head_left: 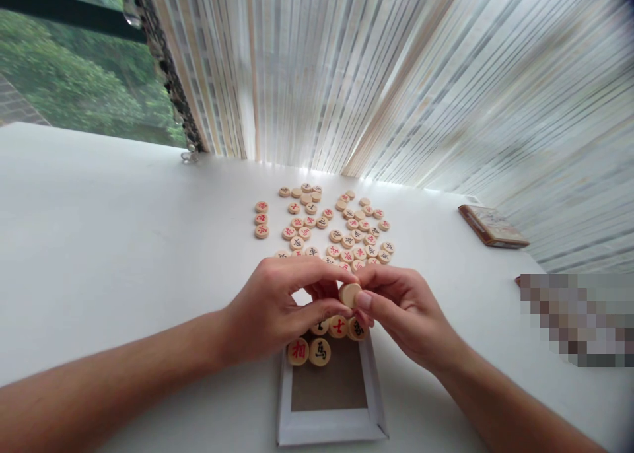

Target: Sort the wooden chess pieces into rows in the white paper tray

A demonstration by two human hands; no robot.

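Note:
Between the fingertips of my left hand [282, 301] and my right hand [403, 308] is a round wooden xiangqi piece [350, 296], its plain side facing me. Both hands are closed on it. Just below them lies a white cardboard box tray [329, 430] with a grey-brown bottom. Several pieces sit in its far part, among them a red-marked piece [298, 351] and a black-marked piece [319, 352] side by side. My fingers partly cover the row behind these, where another red-marked piece [339, 325] shows.
Many loose xiangqi pieces [352, 224] spread over the white table [163, 222] beyond my hands, some face down. Three red-marked pieces [261, 219] form a column at left. A flat box [493, 225] lies at right, near a pixelated area. Striped curtains [307, 76] border the far edge.

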